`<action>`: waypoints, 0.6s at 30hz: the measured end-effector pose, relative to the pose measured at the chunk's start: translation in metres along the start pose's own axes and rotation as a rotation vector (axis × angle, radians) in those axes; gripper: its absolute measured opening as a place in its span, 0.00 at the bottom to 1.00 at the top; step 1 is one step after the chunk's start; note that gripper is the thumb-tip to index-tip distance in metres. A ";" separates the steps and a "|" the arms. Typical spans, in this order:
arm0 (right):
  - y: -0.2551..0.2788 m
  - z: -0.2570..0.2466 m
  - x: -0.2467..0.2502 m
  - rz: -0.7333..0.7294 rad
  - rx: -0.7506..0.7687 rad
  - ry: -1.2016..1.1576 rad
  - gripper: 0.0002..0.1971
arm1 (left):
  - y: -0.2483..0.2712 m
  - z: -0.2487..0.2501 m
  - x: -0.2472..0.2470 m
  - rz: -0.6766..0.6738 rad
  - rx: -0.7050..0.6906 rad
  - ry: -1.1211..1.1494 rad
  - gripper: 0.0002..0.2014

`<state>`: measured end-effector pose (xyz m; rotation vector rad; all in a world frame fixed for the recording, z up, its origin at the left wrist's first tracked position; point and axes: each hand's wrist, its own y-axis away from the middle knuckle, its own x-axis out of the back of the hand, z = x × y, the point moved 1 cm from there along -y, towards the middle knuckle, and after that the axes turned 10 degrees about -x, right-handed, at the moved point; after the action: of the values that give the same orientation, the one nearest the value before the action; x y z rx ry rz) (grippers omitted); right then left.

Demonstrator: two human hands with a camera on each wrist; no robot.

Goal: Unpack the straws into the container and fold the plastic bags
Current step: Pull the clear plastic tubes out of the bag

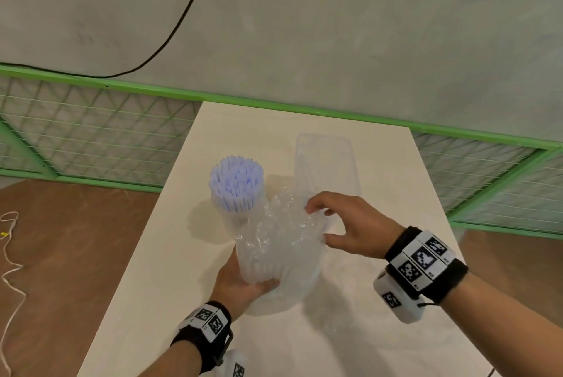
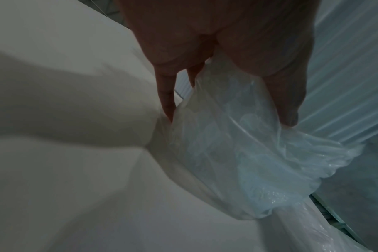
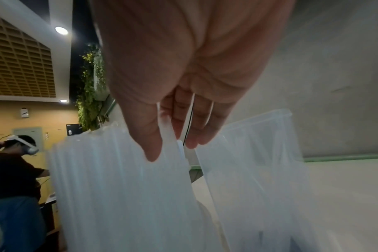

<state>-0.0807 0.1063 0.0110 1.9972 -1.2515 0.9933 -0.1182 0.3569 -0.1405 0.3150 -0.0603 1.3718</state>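
A clear plastic bag [image 1: 280, 233] with a bundle of clear straws [image 1: 259, 267] in it stands tilted over the white table. My left hand [image 1: 243, 282] grips the bundle's lower end through the bag; the left wrist view shows its fingers [image 2: 287, 102] on the crumpled bag [image 2: 237, 162]. My right hand [image 1: 318, 224] grips the bunched plastic at the bag's upper end, thumb below and fingers above. In the right wrist view the thumb [image 3: 151, 150] lies against the straws [image 3: 119, 187]. A tall clear container [image 1: 326, 163] stands just behind. A bundle of blue-tinted straws [image 1: 236, 184] stands upright to its left.
The white table [image 1: 380, 300] runs away from me, with brown floor on both sides. A green mesh fence [image 1: 91, 139] runs behind it. A white cord [image 1: 9, 254] lies on the floor at left. Another person [image 3: 13, 179] stands far off.
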 end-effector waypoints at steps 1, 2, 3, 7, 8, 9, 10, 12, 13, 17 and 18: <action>-0.001 0.001 -0.001 0.024 0.000 -0.010 0.22 | 0.000 0.001 0.000 0.003 0.002 -0.001 0.50; -0.001 0.001 -0.003 0.045 0.000 -0.027 0.21 | 0.000 0.001 0.000 0.007 0.006 0.003 0.50; 0.000 0.001 -0.005 0.060 0.001 -0.049 0.20 | 0.000 0.001 0.000 0.011 0.009 0.010 0.50; 0.002 -0.006 -0.014 0.054 -0.024 -0.183 0.25 | 0.001 0.000 0.000 0.007 0.011 0.004 0.49; 0.002 -0.007 -0.017 0.059 -0.020 -0.189 0.25 | 0.001 -0.001 0.001 0.004 0.009 -0.001 0.49; 0.002 -0.008 -0.019 0.076 -0.012 -0.181 0.24 | 0.001 -0.001 0.001 0.003 0.009 -0.003 0.48; 0.002 -0.009 -0.021 0.100 -0.005 -0.172 0.22 | 0.001 -0.001 0.000 0.004 0.012 -0.005 0.48; 0.003 -0.008 -0.026 0.156 0.003 -0.160 0.19 | 0.001 0.000 0.000 0.004 0.013 -0.009 0.44; 0.004 -0.007 -0.028 0.183 0.009 -0.150 0.16 | 0.001 0.001 -0.001 0.004 0.012 -0.011 0.42; 0.006 -0.007 -0.038 0.304 0.028 -0.106 0.11 | 0.002 0.000 0.000 0.020 0.018 -0.019 0.38; 0.007 -0.006 -0.041 0.333 0.022 -0.105 0.10 | 0.002 -0.001 -0.001 0.022 0.022 -0.021 0.39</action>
<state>-0.1007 0.1283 -0.0189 1.9161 -1.6761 1.0690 -0.1200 0.3567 -0.1410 0.3486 -0.0665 1.3920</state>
